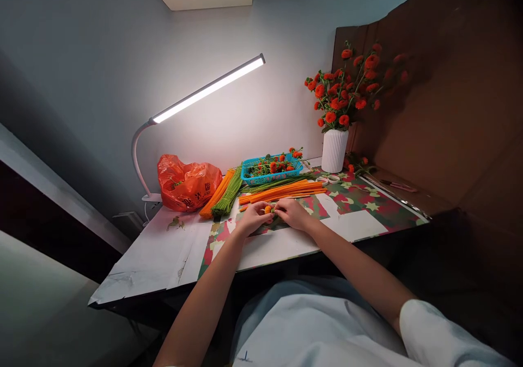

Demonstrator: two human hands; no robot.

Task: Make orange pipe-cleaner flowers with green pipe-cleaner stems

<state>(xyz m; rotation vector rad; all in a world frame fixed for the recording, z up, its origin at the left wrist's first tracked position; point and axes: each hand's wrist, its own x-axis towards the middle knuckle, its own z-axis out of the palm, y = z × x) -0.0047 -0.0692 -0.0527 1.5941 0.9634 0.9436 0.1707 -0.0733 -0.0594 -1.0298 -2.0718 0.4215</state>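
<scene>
Near the front of the table, my left hand (254,218) is closed on a small orange flower piece (268,209), which shows between its thumb and fingers. My right hand (291,213) is just to the right, its fingertips pinched together beside the piece; what they grip is too small to make out. Right behind both hands lie loose orange fuzzy stems (286,190). Green stems (281,183) lie beyond those, in front of a blue basket (261,179) that holds small orange flowers with green leaves.
An orange plastic bag (188,184) sits at the left, beside orange and green stem bundles (229,193). A lit lamp (210,89) reaches over the table. At the back right stands a white ribbed vase (335,151) of orange flowers, with tape rolls (333,179) before it.
</scene>
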